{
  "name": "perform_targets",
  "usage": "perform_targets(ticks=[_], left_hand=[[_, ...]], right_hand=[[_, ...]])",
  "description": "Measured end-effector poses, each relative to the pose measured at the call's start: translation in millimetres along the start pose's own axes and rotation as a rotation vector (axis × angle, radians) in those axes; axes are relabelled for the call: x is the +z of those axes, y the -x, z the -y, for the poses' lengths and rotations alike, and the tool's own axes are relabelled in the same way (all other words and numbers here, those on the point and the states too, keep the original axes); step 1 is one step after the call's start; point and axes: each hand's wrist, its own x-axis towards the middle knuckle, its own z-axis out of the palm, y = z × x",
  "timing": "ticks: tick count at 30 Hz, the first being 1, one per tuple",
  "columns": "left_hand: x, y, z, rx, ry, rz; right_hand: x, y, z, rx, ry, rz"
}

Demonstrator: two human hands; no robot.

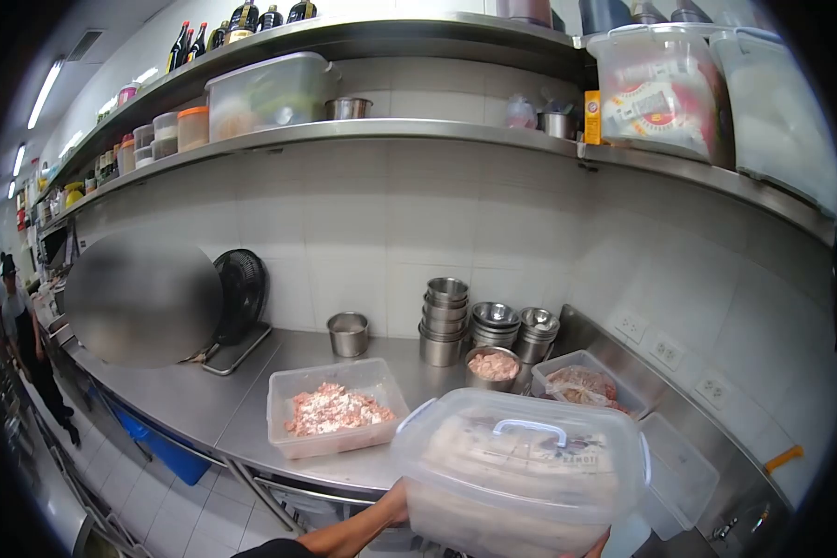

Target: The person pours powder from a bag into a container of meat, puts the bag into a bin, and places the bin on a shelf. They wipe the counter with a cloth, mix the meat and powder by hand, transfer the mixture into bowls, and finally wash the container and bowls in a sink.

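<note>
A large clear lidded box (521, 465) with a blue-white handle fills the lower middle of the view. My left hand (395, 507) grips its lower left side, the fingers partly hidden behind the box. Only a small part of my right hand (598, 544) shows at the box's lower right edge, pressed against it. Pale contents are visible through the plastic. Left of the box, an open plastic tub (284, 423) holds pinkish meat dusted with white powder. Behind it stands a metal bowl (493, 382) of chopped meat, beside a second plastic tub (631, 402) with bagged meat.
Stacked steel pots (445, 321), a single pot (348, 335) and a black fan (242, 293) stand along the wall. A clear lid (681, 474) lies at the right. Shelves (418, 128) with containers hang above. A person (26, 325) stands at the far left.
</note>
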Motion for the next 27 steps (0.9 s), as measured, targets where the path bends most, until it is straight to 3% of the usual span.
perform_targets(ticks=[2,8,11,14,18,21,23,24,27], left_hand=[[29.0,27.2,-13.9,0.021,0.023,-0.055],[1.9,20.1,-25.1,0.144,-0.003,-0.038],[29.2,22.2,-64.1,0.186,0.141,0.033],[25.8,-2.7,-95.8,0.261,0.014,0.021],[61.6,-25.6,-174.8,0.480,-0.006,0.203],[103.9,-38.5,-264.8,0.631,-0.084,0.472],[148.5,-42.0,-334.0,0.643,-0.170,0.479],[176.3,-16.9,-363.0,0.782,-0.270,0.479],[235.3,-4.5,-443.7,0.915,-0.270,0.604]], right_hand=[[-7.2,-16.6,40.5,-0.026,-0.090,0.057],[1.0,-31.6,75.4,-0.116,-0.107,0.059],[7.8,-37.4,79.9,-0.130,0.001,0.019],[9.6,-56.9,102.9,-0.198,0.045,-0.013],[36.1,-111.1,69.7,0.071,-0.986,-0.185],[61.4,-188.3,118.5,-0.397,-0.390,-0.525],[68.7,-245.4,160.8,-0.578,-0.485,-0.611],[69.7,-275.4,185.8,-0.673,-0.541,-0.646],[71.6,-353.3,266.6,-0.911,-0.636,-0.693]])
